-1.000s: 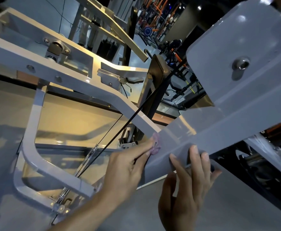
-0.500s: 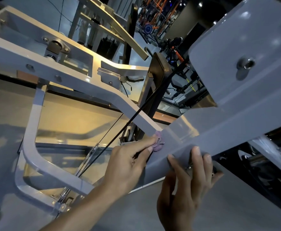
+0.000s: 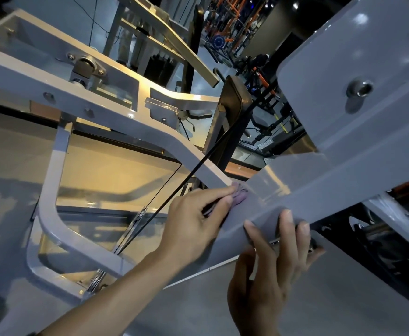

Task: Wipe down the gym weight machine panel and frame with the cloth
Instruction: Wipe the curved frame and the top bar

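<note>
Crumpled lilac cloth (image 3: 240, 197) on glossy grey panel (image 3: 358, 170)

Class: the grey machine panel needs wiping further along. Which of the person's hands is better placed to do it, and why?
Left. The left hand already pinches the small purple cloth against the glossy grey metal panel; the right hand only braces the panel's lower edge.

Bare forearms, left hand (image 3: 193, 221), right hand (image 3: 269, 282)
</note>
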